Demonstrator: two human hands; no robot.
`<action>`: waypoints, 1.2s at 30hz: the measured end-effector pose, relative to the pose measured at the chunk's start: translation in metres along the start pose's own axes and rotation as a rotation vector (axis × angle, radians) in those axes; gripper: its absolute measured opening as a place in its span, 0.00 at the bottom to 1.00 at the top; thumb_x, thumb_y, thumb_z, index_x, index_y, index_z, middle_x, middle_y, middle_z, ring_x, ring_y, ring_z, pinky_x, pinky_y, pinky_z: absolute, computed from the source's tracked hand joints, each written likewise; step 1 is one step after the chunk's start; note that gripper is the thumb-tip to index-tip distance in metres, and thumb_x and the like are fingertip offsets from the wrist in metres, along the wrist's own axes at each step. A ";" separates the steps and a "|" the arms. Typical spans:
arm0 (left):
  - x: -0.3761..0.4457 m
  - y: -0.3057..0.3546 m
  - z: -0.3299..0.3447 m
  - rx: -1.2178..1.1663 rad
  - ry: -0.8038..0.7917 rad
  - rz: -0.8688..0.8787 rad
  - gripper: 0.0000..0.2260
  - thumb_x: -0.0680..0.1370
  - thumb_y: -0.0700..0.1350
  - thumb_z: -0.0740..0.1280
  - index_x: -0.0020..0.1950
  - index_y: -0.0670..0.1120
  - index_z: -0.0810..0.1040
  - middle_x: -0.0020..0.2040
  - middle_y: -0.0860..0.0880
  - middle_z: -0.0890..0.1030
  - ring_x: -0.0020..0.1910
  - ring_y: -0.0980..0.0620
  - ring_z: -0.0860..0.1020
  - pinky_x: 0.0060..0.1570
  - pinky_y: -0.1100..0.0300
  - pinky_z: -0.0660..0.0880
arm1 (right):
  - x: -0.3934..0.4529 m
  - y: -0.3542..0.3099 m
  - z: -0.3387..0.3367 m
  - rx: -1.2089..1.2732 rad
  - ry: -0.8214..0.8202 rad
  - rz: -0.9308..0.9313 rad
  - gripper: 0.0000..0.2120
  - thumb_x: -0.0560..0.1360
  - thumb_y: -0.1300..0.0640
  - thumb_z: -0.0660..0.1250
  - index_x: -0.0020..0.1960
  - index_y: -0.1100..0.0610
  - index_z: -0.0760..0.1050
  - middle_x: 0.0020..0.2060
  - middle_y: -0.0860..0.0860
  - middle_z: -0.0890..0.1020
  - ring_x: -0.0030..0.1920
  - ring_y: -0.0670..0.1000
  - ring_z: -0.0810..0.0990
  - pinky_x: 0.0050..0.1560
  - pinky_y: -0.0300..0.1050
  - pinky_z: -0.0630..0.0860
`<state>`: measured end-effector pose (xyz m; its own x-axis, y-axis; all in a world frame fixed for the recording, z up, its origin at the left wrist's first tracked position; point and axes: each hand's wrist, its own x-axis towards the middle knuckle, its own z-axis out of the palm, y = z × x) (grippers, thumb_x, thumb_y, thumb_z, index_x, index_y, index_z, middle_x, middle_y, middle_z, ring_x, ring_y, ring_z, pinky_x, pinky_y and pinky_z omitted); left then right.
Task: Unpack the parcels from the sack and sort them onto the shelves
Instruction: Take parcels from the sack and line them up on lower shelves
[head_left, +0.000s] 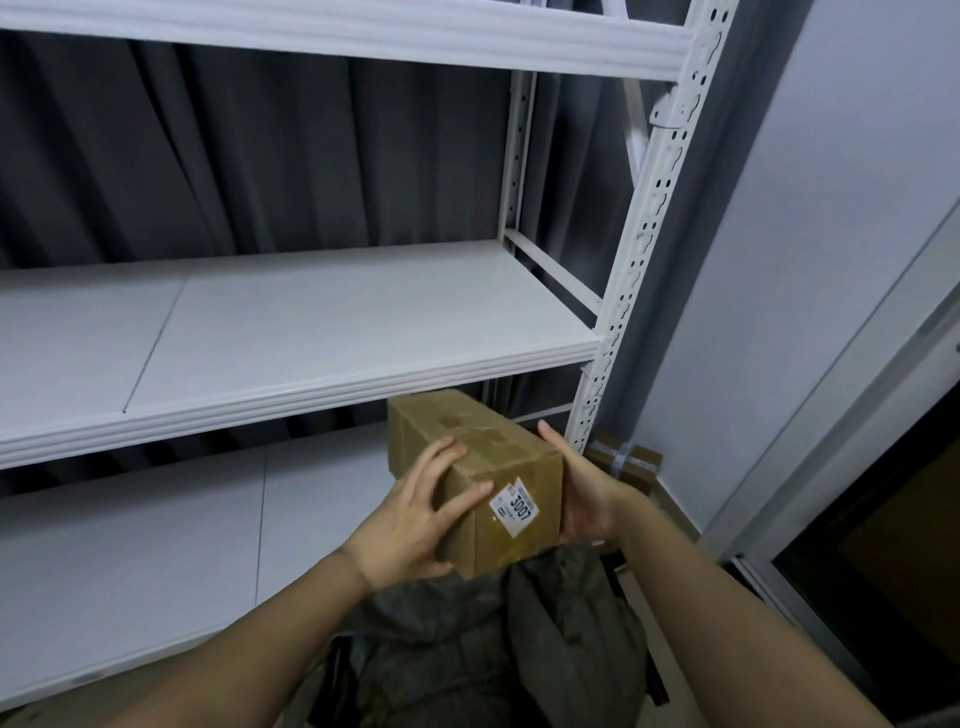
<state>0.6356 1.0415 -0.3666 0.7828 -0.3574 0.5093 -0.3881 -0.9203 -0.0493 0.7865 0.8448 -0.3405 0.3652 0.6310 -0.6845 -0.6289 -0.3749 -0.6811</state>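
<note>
I hold a brown cardboard parcel (470, 447) with a white label reading 3007 between both hands, just above the dark grey-green sack (467, 639). My left hand (415, 514) grips its left side and near face, fingers spread. My right hand (576, 488) presses flat against its right side. The parcel's far end points toward the white metal shelving, between the middle shelf (291, 332) and the lower shelf (156, 545). The sack hangs open below my wrists; its inside is hidden.
An upper shelf (363, 36) runs across the top. The rack's perforated upright (639, 260) stands right of the parcel. Another taped cardboard box (631, 462) sits on the floor behind that upright, by the wall. Dark curtains hang behind the rack; a door frame is at right.
</note>
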 end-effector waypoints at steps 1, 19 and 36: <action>0.000 0.000 0.000 0.039 -0.005 0.055 0.53 0.58 0.56 0.79 0.75 0.53 0.53 0.70 0.37 0.59 0.71 0.33 0.58 0.62 0.35 0.66 | -0.001 0.001 -0.002 -0.017 0.003 0.016 0.41 0.64 0.22 0.59 0.61 0.51 0.79 0.59 0.59 0.80 0.64 0.62 0.74 0.67 0.63 0.66; 0.033 0.008 0.020 -1.245 0.116 -1.330 0.52 0.66 0.63 0.69 0.77 0.57 0.37 0.79 0.48 0.48 0.77 0.44 0.54 0.73 0.41 0.58 | 0.000 0.063 -0.017 -1.090 0.670 -0.633 0.56 0.61 0.33 0.72 0.76 0.42 0.41 0.73 0.45 0.51 0.73 0.53 0.53 0.73 0.57 0.53; 0.045 -0.060 -0.024 -0.709 -0.106 -0.955 0.51 0.63 0.66 0.71 0.78 0.57 0.46 0.79 0.50 0.48 0.77 0.48 0.50 0.74 0.46 0.53 | -0.032 0.005 -0.048 -2.045 0.585 -1.037 0.52 0.61 0.32 0.71 0.77 0.49 0.54 0.71 0.63 0.64 0.70 0.64 0.65 0.68 0.68 0.62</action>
<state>0.6826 1.0844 -0.3196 0.9242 0.3818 0.0066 0.2172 -0.5400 0.8131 0.8047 0.7902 -0.3345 0.3028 0.9330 0.1947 0.9042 -0.3458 0.2506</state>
